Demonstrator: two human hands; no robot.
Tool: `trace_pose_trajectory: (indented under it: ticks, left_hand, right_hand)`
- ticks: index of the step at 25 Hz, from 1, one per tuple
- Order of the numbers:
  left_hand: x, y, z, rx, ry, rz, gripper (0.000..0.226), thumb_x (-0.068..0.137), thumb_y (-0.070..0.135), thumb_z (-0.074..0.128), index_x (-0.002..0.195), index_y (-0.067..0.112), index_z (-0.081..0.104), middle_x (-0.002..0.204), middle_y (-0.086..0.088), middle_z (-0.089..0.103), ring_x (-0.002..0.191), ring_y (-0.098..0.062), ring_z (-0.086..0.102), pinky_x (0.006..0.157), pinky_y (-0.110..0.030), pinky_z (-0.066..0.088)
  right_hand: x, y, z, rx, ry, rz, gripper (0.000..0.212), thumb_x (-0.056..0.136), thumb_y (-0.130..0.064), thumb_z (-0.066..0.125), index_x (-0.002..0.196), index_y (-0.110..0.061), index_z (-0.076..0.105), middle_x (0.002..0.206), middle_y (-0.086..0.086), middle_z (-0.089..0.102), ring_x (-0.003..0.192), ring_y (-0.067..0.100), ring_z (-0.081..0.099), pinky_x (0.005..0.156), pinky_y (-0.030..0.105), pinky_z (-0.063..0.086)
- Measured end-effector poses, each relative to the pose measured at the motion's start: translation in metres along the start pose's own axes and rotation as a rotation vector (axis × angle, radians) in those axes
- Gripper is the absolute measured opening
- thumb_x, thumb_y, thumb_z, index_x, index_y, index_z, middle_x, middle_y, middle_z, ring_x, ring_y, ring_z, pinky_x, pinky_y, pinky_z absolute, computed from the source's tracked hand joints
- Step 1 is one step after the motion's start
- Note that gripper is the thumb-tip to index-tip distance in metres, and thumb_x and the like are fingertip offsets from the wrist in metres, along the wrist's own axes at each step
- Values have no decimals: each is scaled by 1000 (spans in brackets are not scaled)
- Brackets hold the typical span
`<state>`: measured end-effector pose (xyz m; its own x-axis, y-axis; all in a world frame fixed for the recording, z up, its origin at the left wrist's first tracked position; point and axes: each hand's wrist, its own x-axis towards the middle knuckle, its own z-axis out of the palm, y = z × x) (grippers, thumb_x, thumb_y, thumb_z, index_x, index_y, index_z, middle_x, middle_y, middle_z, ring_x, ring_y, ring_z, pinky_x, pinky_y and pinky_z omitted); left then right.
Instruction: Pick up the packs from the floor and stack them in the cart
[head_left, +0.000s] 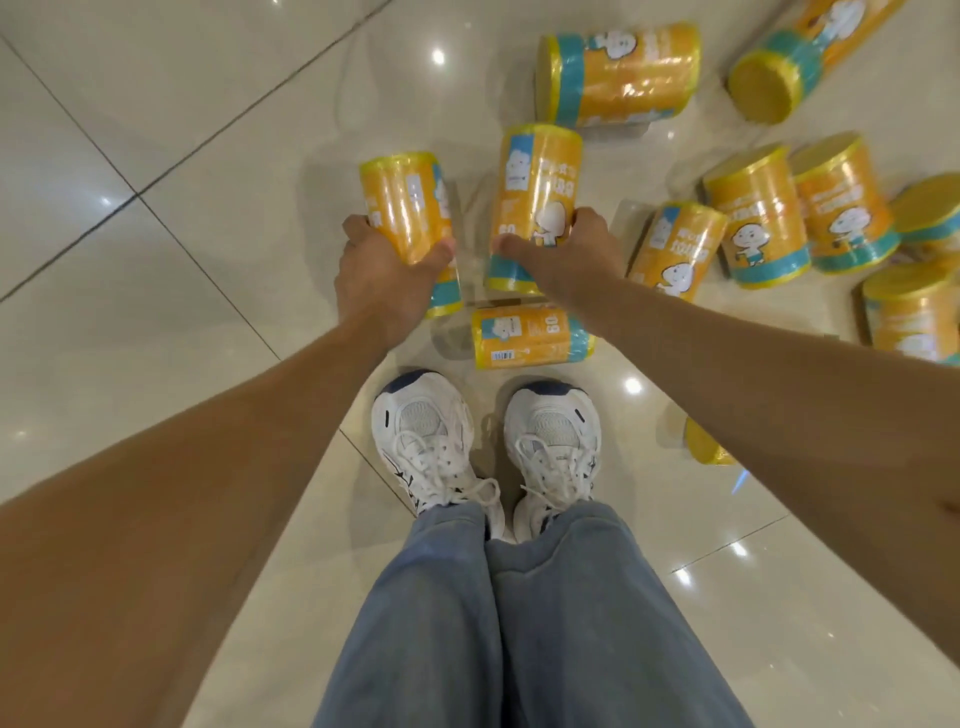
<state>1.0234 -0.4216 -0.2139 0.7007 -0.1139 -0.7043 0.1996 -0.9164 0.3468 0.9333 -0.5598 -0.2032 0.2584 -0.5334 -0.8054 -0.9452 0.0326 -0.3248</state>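
Left grip (382, 275) curled round yellow pack (402, 208), pack upright. Right grip (569, 254) clasps second pack (540, 182). Third pack (530, 338) lies on tiled floor (156, 130) just ahead of white shoes (423, 441). More packs (758, 228) scattered on floor, right.

The person wears loose, faded blue-grey trousers (519, 623) over white lace-up trainers (423, 436) with navy toe caps, mesh uppers and black side marks; both forearms (208, 467) are bare.
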Motion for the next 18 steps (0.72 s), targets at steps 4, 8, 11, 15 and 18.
trace_pose_trajectory:
  ticks: [4, 8, 11, 15, 18]
  left_hand:
    - [-61, 23, -45, -55, 26, -16, 69, 79, 46, 70, 128, 10, 37, 122, -7, 56, 106, -27, 58, 83, -34, 44]
    - [-132, 57, -97, -113, 67, -91, 70, 80, 46, 70, 128, 9, 36, 122, -10, 57, 108, -31, 57, 80, -31, 37]
    - [-188, 100, -153, -201, 71, -39, 65, 79, 42, 72, 126, 10, 39, 112, -4, 58, 102, -28, 59, 77, -29, 37]
    - [-251, 152, -233, -249, 115, 73, 63, 78, 40, 74, 124, 12, 41, 114, -6, 60, 102, -27, 60, 79, -31, 43]
    - [-302, 191, -296, -252, 205, 147, 69, 78, 41, 73, 129, 9, 39, 120, -8, 57, 109, -30, 57, 87, -35, 42]
  right_hand:
    - [-59, -18, -55, -60, 52, -36, 61, 71, -48, 76, 116, -16, 50, 104, -4, 59, 99, 17, 59, 82, 33, 50]
    - [-137, -44, -108, -76, 88, -61, 61, 73, -47, 75, 117, -14, 50, 109, 0, 61, 105, 23, 59, 82, 32, 43]
    - [-201, -81, -150, -42, 78, -109, 60, 73, -45, 76, 117, -14, 51, 98, -5, 56, 102, 21, 59, 76, 26, 38]
    - [-282, -134, -213, -53, 76, -264, 58, 74, -43, 76, 117, -15, 50, 98, -4, 61, 89, 14, 56, 73, 23, 37]
    - [-345, -177, -258, -30, 142, -364, 57, 77, -45, 73, 119, -13, 53, 103, 0, 61, 99, 21, 57, 74, 23, 35]
